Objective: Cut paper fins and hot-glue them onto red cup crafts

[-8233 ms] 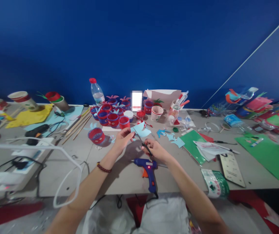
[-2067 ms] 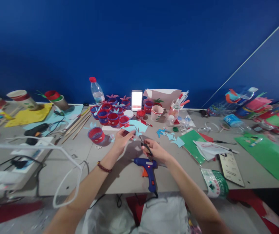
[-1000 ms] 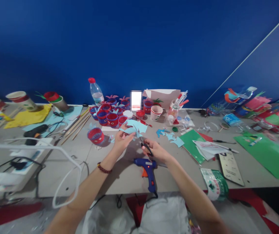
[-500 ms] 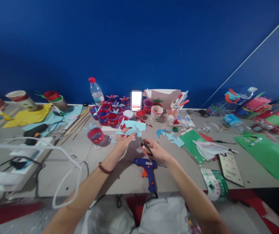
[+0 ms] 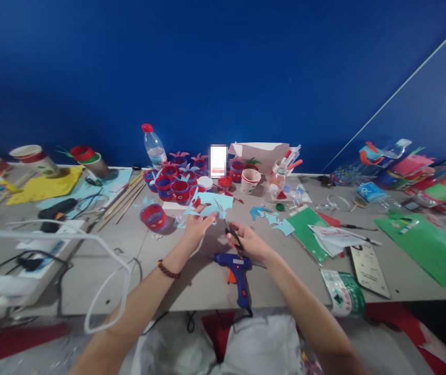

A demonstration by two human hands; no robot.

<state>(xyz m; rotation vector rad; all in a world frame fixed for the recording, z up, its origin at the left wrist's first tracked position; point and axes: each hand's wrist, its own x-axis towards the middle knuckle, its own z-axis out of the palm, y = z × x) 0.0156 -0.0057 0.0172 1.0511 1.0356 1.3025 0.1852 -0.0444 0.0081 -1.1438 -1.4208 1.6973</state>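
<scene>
My left hand [image 5: 199, 225] is closed on a sheet of light blue paper [image 5: 217, 201], which has leaf-like points cut along its left side. In my right hand [image 5: 248, 240] is a pair of scissors [image 5: 233, 233] with black handles, its blades against the paper's right part. Just below my hands a blue hot glue gun [image 5: 240, 276] with an orange trigger lies on the table, a small red light showing on it. Light blue paper cutouts [image 5: 281, 224] lie to the right of the scissors. A red and blue painted cup [image 5: 153, 216] stands left of my left hand.
Several painted cups [image 5: 179, 190] cluster behind the paper, near a red-capped bottle [image 5: 154, 147]. A white paper cup [image 5: 250, 180] and a jar of markers [image 5: 279, 179] stand at the back. Green card [image 5: 308, 234] lies right; a power strip [image 5: 43, 265] and white cable [image 5: 127, 291] are left.
Almost nothing differs. Both hands, the scissors and the light blue paper keep nearly the same position, and a small pale shape now shows on the table between my hands.
</scene>
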